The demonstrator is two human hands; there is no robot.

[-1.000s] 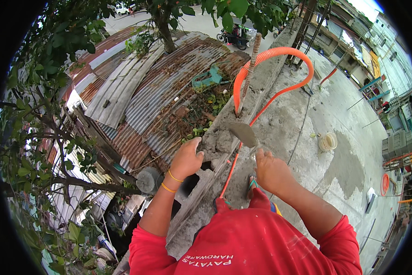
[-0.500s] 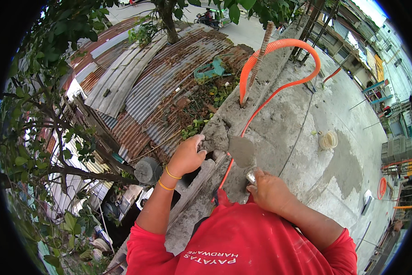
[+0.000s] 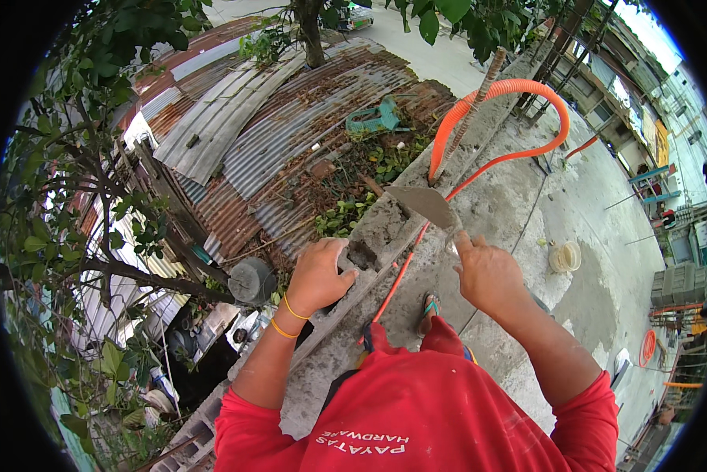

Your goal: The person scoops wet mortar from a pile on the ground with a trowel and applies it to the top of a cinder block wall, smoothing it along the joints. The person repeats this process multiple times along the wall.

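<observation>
My right hand (image 3: 485, 269) is closed round the handle of a trowel (image 3: 422, 202). The grey blade reaches left over the top of a hollow-block wall (image 3: 400, 245), close to wet mortar (image 3: 378, 224) spread there. My left hand (image 3: 319, 274) rests by the wall's outer edge, beside an open block cavity (image 3: 361, 256), with its thumb held away from the fingers; nothing shows in it. An orange corrugated hose (image 3: 518, 88) loops up from the wall around a rebar (image 3: 479, 102), and a thinner orange tube (image 3: 391, 293) runs down along the inner side.
Left of the wall, rusty corrugated roofing (image 3: 290, 134) lies lower, with tree branches (image 3: 145, 287) and a round grey concrete-like post (image 3: 251, 282) nearby. On the concrete floor to the right stands a whitish tub (image 3: 564, 256). My sandalled foot (image 3: 430, 307) is beside the wall.
The trowel and my right hand have moved up and farther forward, and the blade has turned flatter over the wall. My left hand has drawn slightly back from the mortar, its thumb now apart.
</observation>
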